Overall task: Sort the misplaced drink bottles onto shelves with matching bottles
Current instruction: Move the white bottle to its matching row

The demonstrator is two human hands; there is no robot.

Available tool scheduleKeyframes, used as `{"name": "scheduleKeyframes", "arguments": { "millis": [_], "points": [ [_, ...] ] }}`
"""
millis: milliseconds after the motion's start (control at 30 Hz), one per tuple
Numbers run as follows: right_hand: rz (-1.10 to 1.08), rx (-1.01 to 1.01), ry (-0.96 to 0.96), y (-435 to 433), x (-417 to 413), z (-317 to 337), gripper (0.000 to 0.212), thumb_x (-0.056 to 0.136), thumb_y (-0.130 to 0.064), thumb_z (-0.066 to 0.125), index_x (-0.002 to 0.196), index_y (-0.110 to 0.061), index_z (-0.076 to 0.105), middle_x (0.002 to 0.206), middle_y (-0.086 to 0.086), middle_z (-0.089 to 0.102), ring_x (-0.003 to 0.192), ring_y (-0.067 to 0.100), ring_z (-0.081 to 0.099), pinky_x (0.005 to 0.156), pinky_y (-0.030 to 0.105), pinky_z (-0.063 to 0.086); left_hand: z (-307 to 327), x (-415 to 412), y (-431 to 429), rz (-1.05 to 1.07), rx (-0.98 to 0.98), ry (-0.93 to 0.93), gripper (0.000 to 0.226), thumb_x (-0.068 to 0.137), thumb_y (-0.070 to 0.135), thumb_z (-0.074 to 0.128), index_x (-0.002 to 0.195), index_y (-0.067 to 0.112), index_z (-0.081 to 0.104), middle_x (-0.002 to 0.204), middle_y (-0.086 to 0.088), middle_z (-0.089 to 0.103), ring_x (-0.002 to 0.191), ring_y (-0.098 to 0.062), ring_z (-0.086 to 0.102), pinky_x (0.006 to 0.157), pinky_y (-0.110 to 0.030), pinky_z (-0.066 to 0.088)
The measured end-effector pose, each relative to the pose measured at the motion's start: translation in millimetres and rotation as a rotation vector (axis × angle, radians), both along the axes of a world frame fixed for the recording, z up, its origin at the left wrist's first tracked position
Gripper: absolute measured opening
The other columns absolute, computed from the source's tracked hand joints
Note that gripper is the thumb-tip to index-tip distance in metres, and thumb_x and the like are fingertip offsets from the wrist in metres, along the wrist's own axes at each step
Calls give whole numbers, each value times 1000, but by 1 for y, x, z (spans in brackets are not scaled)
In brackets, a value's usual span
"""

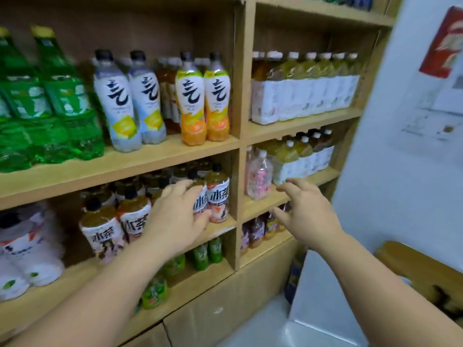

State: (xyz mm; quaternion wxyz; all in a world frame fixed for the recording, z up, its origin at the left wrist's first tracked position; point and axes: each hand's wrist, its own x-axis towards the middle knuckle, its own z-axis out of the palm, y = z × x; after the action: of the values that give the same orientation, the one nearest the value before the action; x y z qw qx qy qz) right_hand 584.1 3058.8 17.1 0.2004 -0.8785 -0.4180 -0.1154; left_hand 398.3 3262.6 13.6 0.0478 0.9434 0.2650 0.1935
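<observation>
While the left hand wraps an iced-tea bottle standing among its matching kind on the middle shelf, its grip looks closed around the label, probably to seat it in the row. Reaching toward the next bay, the right hand is spread and holds nothing, near a pink bottle that sits beside yellow-tea packs and seems misplaced.
</observation>
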Motion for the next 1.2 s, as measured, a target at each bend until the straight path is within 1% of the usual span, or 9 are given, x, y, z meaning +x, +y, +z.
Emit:
{"name": "scheduleKeyframes", "arguments": {
  "millis": [100,300,500,567,800,900,1000,1133,1200],
  "points": [
    [1,42,-31,-34,56,29,50,89,-47,73,128,-17,65,138,7,55,128,31,51,103,37,41,34,57,-39,2,91,-27,69,97,53,56,155,19,42,159,-4,36,145,-27,33,118,-40,32],
    [59,82,-80,-56,142,106,60,91,-57,66,139,-24,57,145,0,50,136,25,43,109,37,40,120,130,-77,30,251,-79,69,95,59,53,152,23,40,156,-2,36,141,-26,34,116,-40,34],
    [173,211,-114,-27,187,190,58,92,-58,64,140,-27,55,146,-7,48,135,18,46,104,36,44,220,179,-80,81,467,-136,65,95,57,55,149,22,44,148,-1,44,136,-26,40,110,-41,41],
    [208,250,-134,-9,199,216,57,92,-59,64,138,-26,56,143,-5,50,134,20,46,105,38,45,249,195,-73,108,547,-139,68,95,57,54,151,20,42,149,-4,44,135,-28,41,109,-43,41],
    [274,374,-178,51,239,285,56,91,-60,65,134,-24,60,136,0,57,127,23,52,103,42,48,331,240,-30,213,776,-182,65,91,59,55,138,14,53,136,-9,52,126,-33,46,103,-49,45],
    [294,410,-195,70,252,308,55,92,-60,63,135,-25,59,140,1,55,130,23,52,105,42,45,352,249,-12,259,824,-218,62,90,58,56,134,14,56,134,-10,51,122,-33,47,100,-50,47],
    [320,463,-205,90,262,328,55,93,-59,63,135,-23,59,142,1,56,133,23,50,107,42,43,360,255,3,288,844,-268,62,89,59,58,132,14,57,140,-11,47,124,-33,48,98,-51,49],
    [395,522,-165,122,269,351,57,92,-61,63,135,-23,60,141,-2,58,129,21,54,105,42,46,352,259,23,273,834,-299,70,91,63,52,140,12,52,145,-10,45,126,-32,50,96,-49,51],
    [432,524,-143,139,271,361,61,92,-60,64,138,-21,58,142,-2,60,129,21,56,104,40,47,344,260,35,277,861,-262,75,91,62,51,146,11,48,156,-14,37,131,-36,50,98,-51,52]
  ]
}}
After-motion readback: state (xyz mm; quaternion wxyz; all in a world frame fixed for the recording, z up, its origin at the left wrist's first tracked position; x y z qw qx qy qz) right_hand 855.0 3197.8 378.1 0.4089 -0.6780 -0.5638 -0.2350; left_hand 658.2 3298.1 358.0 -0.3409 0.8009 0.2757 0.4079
